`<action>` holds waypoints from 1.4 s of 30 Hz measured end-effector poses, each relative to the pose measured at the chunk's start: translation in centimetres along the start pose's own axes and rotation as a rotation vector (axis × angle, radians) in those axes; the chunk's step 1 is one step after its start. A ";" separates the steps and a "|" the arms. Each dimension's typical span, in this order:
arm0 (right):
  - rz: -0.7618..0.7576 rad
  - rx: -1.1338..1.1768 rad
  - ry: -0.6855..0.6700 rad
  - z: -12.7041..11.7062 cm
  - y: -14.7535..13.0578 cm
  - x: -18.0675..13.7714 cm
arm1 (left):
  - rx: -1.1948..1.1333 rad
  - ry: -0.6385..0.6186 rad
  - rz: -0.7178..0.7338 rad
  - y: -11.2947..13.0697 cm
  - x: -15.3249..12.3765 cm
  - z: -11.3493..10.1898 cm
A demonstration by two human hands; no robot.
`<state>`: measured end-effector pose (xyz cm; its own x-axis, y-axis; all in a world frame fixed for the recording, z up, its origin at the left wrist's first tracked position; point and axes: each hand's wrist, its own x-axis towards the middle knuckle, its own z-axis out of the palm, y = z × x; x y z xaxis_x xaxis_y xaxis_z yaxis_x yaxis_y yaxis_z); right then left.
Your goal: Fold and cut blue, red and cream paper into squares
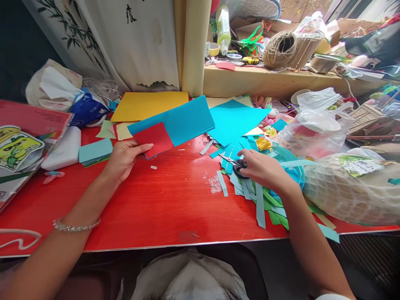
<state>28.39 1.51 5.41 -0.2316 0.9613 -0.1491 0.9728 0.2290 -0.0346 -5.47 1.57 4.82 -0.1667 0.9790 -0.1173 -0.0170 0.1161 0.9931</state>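
Observation:
My left hand [126, 158] pinches a long folded strip of blue paper [187, 121] together with a smaller red paper piece [154, 141] lying over its near end. The thumb presses on the red piece. Over a heap of paper scraps, my right hand [258, 166] grips a pair of scissors [239, 166] by the dark handles, the blades pointing left. Beneath and around the scissors lie light blue and green paper offcuts [260, 204]. Behind them rests a larger sheet of blue paper [236, 121]. A stack of pale blue paper rectangles [95, 151] sits beside my left wrist.
Yellow paper [153, 106] lies at the back of the red table [162, 208]. A tissue pack [89, 108] and a white box [64, 150] stand left. Plastic bags [318, 129] and a netted bundle [353, 187] crowd the right. Twine [279, 50] sits on the ledge.

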 end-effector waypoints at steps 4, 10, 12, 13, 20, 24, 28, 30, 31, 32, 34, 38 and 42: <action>0.039 -0.067 -0.024 -0.3 -0.3 0.1 | -0.053 -0.014 0.003 0.2 -0.1 -0.1; -0.057 0.190 0.269 -0.7 -0.9 -0.2 | -0.114 -0.003 0.040 0.9 -0.5 -0.3; -0.164 0.517 0.300 -1.0 -1.5 -0.5 | -0.127 0.006 0.050 1.1 -0.6 -0.3; -0.231 0.727 0.265 -1.0 -1.9 -0.7 | -0.133 0.019 0.058 1.1 -0.6 -0.3; -0.540 1.544 -0.354 1.6 -5.5 -1.1 | -0.161 0.092 0.122 0.6 -0.5 0.1; -0.525 1.409 -0.437 2.6 -6.9 -1.0 | -0.163 0.069 0.137 0.8 -1.2 0.4; -0.370 1.240 -0.373 2.2 -7.4 -1.2 | -0.167 0.040 0.167 0.9 -2.1 1.0; -0.336 1.207 -0.367 1.9 -7.4 -1.2 | -0.145 0.034 0.162 0.7 -2.6 1.4; -0.325 1.196 -0.362 1.9 -7.4 -1.3 | -0.122 0.030 0.155 0.6 -2.8 1.6; -0.318 1.190 -0.357 1.8 -7.4 -1.3 | -0.097 0.023 0.148 0.5 -3.0 1.7; -0.321 1.192 -0.349 1.9 -7.6 -1.2 | -0.051 -0.006 0.131 0.1 -3.3 2.1; -0.318 1.203 -0.335 2.1 -7.9 -1.1 | -0.005 -0.087 0.105 -0.4 -3.6 2.6; -0.264 1.211 -0.327 2.0 -7.9 -1.2 | -0.002 -0.123 0.115 -0.6 -3.9 2.9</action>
<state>20.94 -1.73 3.84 -0.5733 0.7865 -0.2295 0.3178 -0.0447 -0.9471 -1.97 -1.81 4.63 -0.0457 0.9990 -0.0019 -0.0064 0.0016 1.0000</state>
